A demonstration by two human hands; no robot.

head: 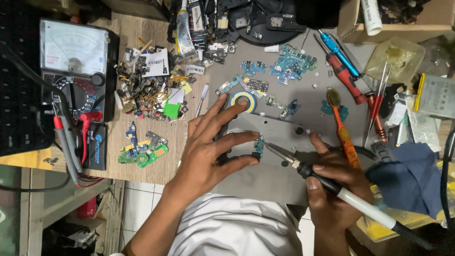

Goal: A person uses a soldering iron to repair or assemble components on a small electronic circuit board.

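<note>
Left hand steadies small circuit board — right hand holds soldering iron

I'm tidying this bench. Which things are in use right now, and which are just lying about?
In use: left hand steadying small circuit board; right hand holding soldering iron.

Lying about: multimeter, screwdrivers, toothbrush, tape roll, blue cloth.

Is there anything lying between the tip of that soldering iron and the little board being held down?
Nothing visible: the soldering iron in the right hand points at the small board, pinned by the left hand.
</note>
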